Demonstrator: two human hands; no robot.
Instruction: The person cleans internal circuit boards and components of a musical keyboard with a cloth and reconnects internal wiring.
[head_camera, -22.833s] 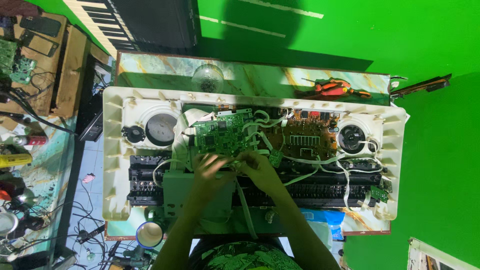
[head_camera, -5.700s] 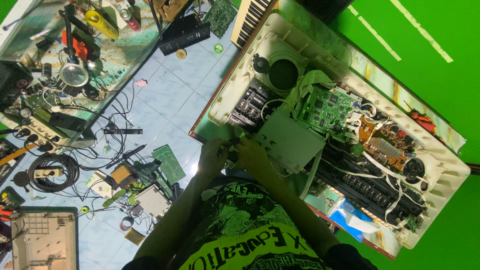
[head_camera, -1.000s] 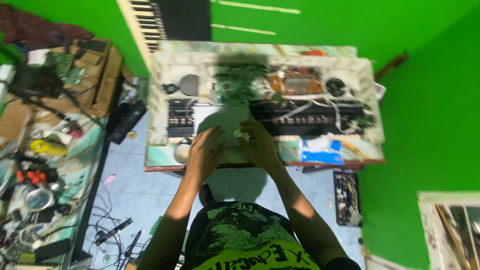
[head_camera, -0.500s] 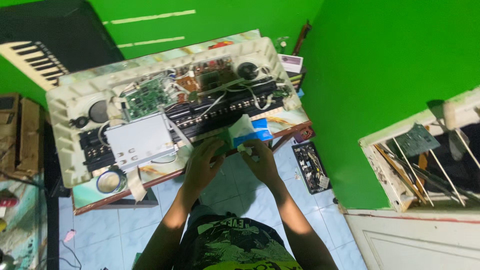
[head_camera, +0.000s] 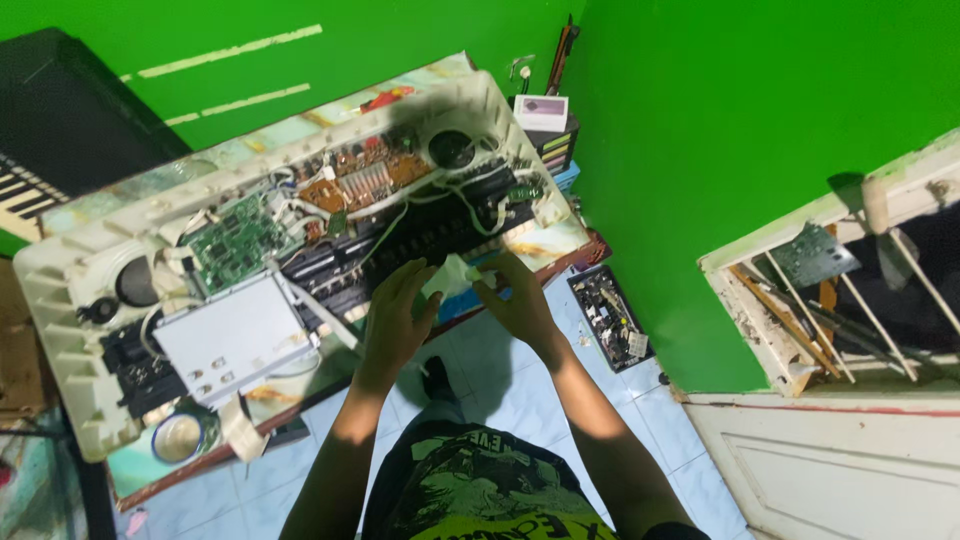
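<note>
An opened cream keyboard casing (head_camera: 60, 300) lies upside down on a low marbled table (head_camera: 540, 240), its green circuit board (head_camera: 235, 240), brown board (head_camera: 360, 180), speakers and white wires exposed. A grey metal plate (head_camera: 235, 335) covers its left part. My left hand (head_camera: 395, 315) and my right hand (head_camera: 515, 300) reach to the casing's near edge. Together they pinch a small pale green piece (head_camera: 455, 275) between their fingertips.
A roll of tape (head_camera: 180, 438) sits at the table's near left corner. A black tray of small parts (head_camera: 610, 315) lies on the tiled floor to the right. A green wall rises behind, with a white cabinet (head_camera: 840, 400) of boards and rods at far right.
The view has swung further right and closer. Both hands stay together at the casing's near edge, still on the small pale piece.
</note>
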